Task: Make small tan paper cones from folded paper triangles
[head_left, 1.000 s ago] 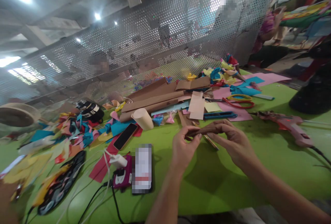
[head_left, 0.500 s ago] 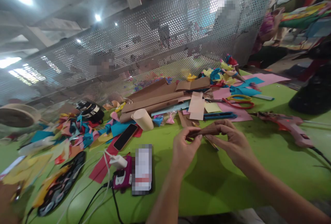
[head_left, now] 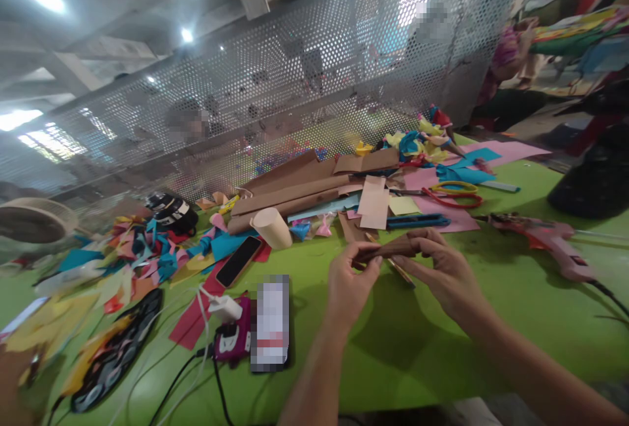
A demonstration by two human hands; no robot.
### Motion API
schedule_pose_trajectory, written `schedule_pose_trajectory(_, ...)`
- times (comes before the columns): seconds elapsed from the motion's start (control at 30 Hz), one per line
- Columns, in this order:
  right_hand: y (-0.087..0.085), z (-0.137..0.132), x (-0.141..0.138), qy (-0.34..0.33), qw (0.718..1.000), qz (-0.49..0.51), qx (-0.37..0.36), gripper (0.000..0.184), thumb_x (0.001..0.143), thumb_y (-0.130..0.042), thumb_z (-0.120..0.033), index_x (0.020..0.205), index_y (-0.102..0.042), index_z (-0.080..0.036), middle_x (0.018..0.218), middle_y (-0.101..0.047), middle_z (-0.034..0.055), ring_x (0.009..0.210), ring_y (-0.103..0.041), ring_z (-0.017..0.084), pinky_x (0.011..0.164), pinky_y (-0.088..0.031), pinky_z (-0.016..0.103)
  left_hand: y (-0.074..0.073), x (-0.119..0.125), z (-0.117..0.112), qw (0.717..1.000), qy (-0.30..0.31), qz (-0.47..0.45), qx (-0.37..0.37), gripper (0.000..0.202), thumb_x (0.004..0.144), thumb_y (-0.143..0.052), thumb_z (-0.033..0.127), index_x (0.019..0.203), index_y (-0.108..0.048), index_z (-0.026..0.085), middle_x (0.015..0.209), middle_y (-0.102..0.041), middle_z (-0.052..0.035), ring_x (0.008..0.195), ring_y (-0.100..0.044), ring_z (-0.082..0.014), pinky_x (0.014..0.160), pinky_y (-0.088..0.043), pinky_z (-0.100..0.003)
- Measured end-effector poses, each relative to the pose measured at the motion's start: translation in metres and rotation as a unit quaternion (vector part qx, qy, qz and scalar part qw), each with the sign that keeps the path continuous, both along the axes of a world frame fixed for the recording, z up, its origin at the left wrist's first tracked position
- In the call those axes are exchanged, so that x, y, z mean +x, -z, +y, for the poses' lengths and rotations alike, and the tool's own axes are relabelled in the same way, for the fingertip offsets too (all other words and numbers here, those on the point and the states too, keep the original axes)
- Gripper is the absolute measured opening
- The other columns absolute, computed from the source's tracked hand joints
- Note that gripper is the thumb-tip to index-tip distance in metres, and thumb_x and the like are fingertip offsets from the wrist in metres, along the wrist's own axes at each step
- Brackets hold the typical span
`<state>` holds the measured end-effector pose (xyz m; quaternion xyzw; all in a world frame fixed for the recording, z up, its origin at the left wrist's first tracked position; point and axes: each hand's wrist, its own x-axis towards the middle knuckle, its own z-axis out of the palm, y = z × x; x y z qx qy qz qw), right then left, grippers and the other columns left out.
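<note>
The left hand pinches the left end of the brown paper strip between thumb and fingers. The right hand is closed over its right end. The strip sits at frame centre, just above the green table. Over the last second, position and hold are virtually unchanged, so the pressing of the strip appears ongoing. The glue gun lies right of centre, untouched.

Bright green table, brown paper strip at centre.
Red-and-yellow scissors at 2 o'clock; pink glue gun at 3; blue, pink and yellow scraps at 9; cream roll and black phone at 10; magenta power strip at 8; silver perforated screen at 12.
</note>
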<state>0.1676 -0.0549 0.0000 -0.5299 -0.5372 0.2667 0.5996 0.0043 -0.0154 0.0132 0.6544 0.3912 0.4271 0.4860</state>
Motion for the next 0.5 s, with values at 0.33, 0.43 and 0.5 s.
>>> schedule_pose_trajectory(0.33, -0.0016, -0.0008, -0.0021, 0.001, 1.000, -0.008, -0.012, 0.016, 0.078, -0.075, -0.044, 0.079, -0.080, -0.029, 0.091, -0.065, 0.0067, 0.096, -0.058, 0.028, 0.085, -0.049, 0.041, -0.0021, 0.0018, -0.0010, 1.000, -0.004, 0.005, 0.003, 0.015, 0.081, -0.066, 0.014, 0.094, -0.068, 0.019, 0.093, -0.076, -0.0049, 0.088, -0.070, -0.0182, 0.077, -0.051, -0.028)
schedule_pose_trajectory(0.43, -0.0018, -0.0005, -0.0029, 0.006, 1.000, -0.015, -0.010, 0.018, 0.078, -0.075, -0.046, 0.077, -0.080, -0.029, 0.090, -0.064, 0.0068, 0.095, -0.057, 0.028, 0.085, -0.049, 0.041, -0.0002, 0.0020, -0.0022, 1.000, -0.006, 0.016, 0.016, 0.014, 0.081, -0.066, 0.014, 0.094, -0.068, 0.019, 0.093, -0.075, -0.0048, 0.087, -0.069, -0.0180, 0.076, -0.050, -0.028)
schedule_pose_trajectory(0.5, -0.0012, -0.0003, -0.0030, 0.015, 1.000, -0.017, -0.007, 0.019, 0.077, -0.075, -0.047, 0.078, -0.080, -0.029, 0.090, -0.063, 0.0065, 0.094, -0.057, 0.028, 0.084, -0.049, 0.041, 0.0009, 0.0018, -0.0028, 1.000, -0.005, 0.022, 0.022, 0.015, 0.081, -0.066, 0.014, 0.094, -0.069, 0.019, 0.093, -0.075, -0.0047, 0.087, -0.069, -0.0179, 0.076, -0.050, -0.028)
